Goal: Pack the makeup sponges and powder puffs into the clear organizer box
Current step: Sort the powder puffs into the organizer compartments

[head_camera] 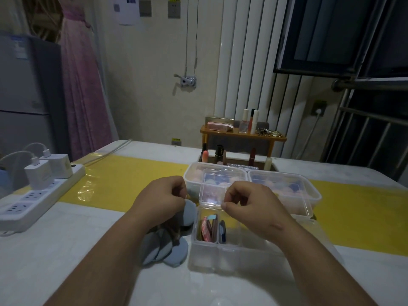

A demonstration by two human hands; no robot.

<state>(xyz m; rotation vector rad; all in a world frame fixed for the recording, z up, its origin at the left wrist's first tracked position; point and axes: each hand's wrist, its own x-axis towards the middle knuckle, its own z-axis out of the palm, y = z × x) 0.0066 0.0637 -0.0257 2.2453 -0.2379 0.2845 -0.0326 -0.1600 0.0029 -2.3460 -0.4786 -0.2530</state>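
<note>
powder puffs (164,244) piled beside the clear organizer box (212,252), packing under way.
the blue puffs lay fanned on the white desk (66,250) just left of the box, likely kept close for a short reach; a few flat pieces already stood upright in its left compartments. the left hand (162,198) was curled nearly closed above the pile, thumb and fingertips pinched at the upper edge of one puff. the right hand (247,202) hovered over the box, fingers curled in; whether it held anything could not be told. both forearms reached forward.
</note>
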